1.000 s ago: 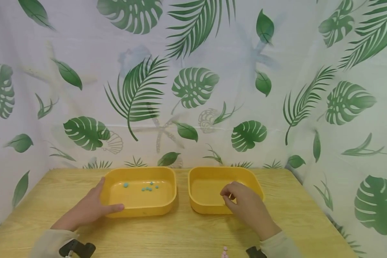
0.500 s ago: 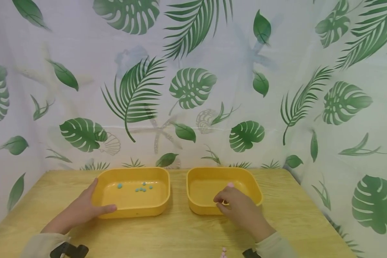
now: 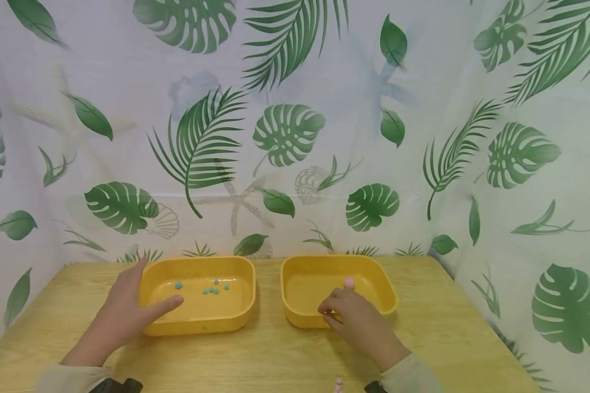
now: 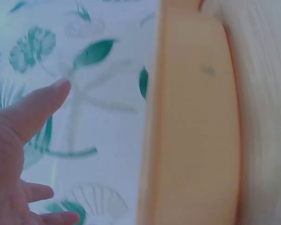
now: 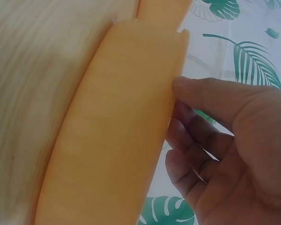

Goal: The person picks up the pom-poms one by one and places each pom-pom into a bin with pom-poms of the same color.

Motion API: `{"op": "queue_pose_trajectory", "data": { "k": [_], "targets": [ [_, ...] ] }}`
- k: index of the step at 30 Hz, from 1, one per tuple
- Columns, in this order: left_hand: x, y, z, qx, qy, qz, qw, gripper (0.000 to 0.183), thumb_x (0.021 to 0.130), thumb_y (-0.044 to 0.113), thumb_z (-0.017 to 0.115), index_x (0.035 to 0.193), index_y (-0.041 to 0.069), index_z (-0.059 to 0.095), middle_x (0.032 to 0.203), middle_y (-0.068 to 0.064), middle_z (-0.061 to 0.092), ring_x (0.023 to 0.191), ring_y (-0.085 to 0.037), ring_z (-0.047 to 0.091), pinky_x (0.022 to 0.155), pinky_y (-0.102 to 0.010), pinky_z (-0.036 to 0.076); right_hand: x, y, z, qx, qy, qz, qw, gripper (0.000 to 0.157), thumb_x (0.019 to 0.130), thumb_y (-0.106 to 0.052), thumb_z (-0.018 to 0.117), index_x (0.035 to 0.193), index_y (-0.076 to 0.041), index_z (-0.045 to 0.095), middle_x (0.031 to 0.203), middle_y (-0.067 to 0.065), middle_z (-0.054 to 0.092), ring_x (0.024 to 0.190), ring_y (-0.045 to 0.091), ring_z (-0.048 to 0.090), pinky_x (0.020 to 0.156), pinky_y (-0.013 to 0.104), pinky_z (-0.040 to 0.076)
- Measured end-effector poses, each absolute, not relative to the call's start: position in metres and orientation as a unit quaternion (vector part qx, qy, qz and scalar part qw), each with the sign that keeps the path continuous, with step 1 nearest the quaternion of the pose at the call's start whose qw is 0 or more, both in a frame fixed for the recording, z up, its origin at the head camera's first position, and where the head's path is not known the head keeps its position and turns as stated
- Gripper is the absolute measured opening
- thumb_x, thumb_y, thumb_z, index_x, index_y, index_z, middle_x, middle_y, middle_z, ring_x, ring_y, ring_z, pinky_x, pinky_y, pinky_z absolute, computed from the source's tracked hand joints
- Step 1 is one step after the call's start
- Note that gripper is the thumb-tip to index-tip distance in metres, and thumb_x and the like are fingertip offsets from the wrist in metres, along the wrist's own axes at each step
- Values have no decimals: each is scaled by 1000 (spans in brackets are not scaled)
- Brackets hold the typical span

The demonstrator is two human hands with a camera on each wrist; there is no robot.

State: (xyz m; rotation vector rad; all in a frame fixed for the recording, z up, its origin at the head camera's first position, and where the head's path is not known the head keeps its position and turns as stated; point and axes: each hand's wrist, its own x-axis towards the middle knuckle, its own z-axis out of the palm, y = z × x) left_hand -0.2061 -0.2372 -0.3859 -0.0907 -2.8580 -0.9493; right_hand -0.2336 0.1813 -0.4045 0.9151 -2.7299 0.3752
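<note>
Two yellow plastic basins stand side by side on the wooden table. By the left end of the left basin (image 3: 226,323), my left hand (image 3: 128,307) has thumb and fingers spread; its thumb shows apart from the basin wall in the left wrist view. Several small turquoise balls (image 3: 211,290) lie in that basin. My right hand (image 3: 356,319) is at the near rim of the right basin (image 3: 295,318), fingers bent, thumb close to the index finger. In the right wrist view the thumb meets the rim; I cannot tell if anything is pinched. A pink ball (image 3: 349,283) shows beyond its knuckles.
Several small pink pieces (image 3: 338,384) lie at the table's near edge, between the forearms. A narrow strip of wooden table (image 3: 267,295) separates the basins. Behind them hangs a white leaf-print cloth (image 3: 295,234), which also closes off both sides.
My left hand has come off the left basin's edge, and that basin has moved slightly left. My right hand has shifted left along the right basin's near rim, uncovering the pink ball.
</note>
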Motion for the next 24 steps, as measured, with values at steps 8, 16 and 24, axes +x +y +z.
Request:
{"op": "queue_pose_trajectory", "data": {
  "k": [8,16,24],
  "targets": [
    [-193,-146,-370,-115,-903,-391,135,83,80,61,63,146,22,33,138,-2,45,120,-22,46,98,-46,42,-233,183,-408,347,-919,134,134,9,83,-10,72,88,-17,71,84,-9,58,80,7,55,76,28,49],
    [-185,-79,-397,-115,-875,-471,-12,81,80,62,63,144,21,36,124,-5,54,103,-21,58,84,-39,52,-231,176,-407,370,-908,160,111,6,85,-11,70,89,-15,72,85,-8,59,81,6,55,75,25,50],
    [-192,-53,-429,-112,-859,-497,-40,106,81,62,62,153,14,2,151,-19,28,129,-39,41,96,-57,42,-221,185,-387,365,-910,188,62,9,85,-15,71,91,-17,66,81,-10,57,74,5,53,67,22,48]
  ]
}}
